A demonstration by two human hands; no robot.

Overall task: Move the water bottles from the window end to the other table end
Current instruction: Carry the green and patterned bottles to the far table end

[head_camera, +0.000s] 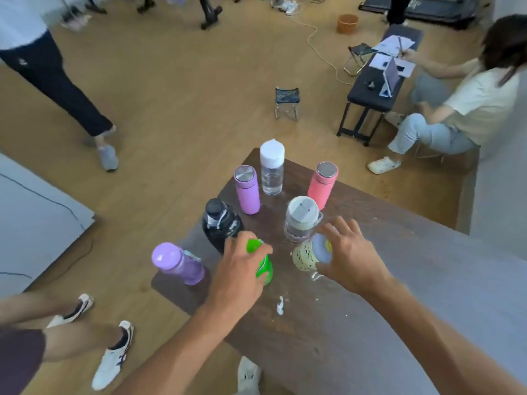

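Eight bottles crowd the near end of the dark wooden table (356, 323) at the centre of the frame. The left hand (238, 276) is wrapped around the green bottle (263, 266). The right hand (352, 256) is clamped over the top of the cream speckled bottle (303, 256). The purple translucent bottle (178, 263) stands at the table's left corner.

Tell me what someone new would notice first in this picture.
Two bare hands reach over a cluster of bottles at the end of a dark table: the left hand wraps a green bottle, the right hand tops a speckled bottle. Behind stand a pink flask, a lilac flask and a clear bottle.
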